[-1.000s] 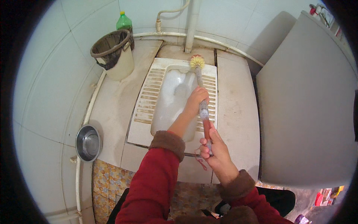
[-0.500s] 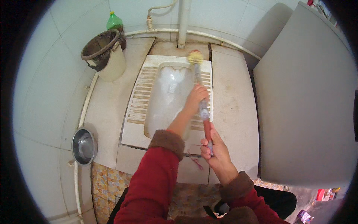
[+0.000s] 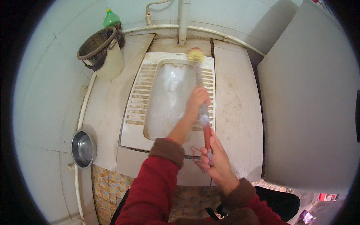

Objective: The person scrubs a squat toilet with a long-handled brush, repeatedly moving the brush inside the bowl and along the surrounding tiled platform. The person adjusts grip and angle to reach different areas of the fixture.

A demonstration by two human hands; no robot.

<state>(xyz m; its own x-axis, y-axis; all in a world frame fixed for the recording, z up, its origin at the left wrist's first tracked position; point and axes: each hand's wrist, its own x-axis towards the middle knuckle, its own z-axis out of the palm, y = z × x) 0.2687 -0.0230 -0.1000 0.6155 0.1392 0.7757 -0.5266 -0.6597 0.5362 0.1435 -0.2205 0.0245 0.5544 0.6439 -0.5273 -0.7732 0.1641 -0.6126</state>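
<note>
A long-handled toilet brush (image 3: pixel 207 135) slants over the right side of a white squat toilet (image 3: pixel 137 141). Its yellow bristle head with a reddish tip (image 3: pixel 195 56) is over the toilet's far right corner, smeared by motion; whether it touches the surface I cannot tell. Midway along the grey shaft, my left hand (image 3: pixel 197 100) is closed around it. My right hand (image 3: pixel 217 158) grips the near end, below the red section, with its fingers wrapped round. A pinkish-red cord (image 3: pixel 198 163) hangs or lies just left of my right hand.
At the far left stand a cream bucket (image 3: pixel 112 62) with a dark liner and a green bottle (image 3: pixel 111 18). A metal basin (image 3: pixel 83 149) rests by the left wall pipe. A large grey panel (image 3: pixel 311 101) rises on the right. Pipes (image 3: pixel 182 22) run along the back wall.
My right hand has drawn slightly nearer with the handle's end. Both hands keep their hold on the brush. The whole view has shifted a little.
</note>
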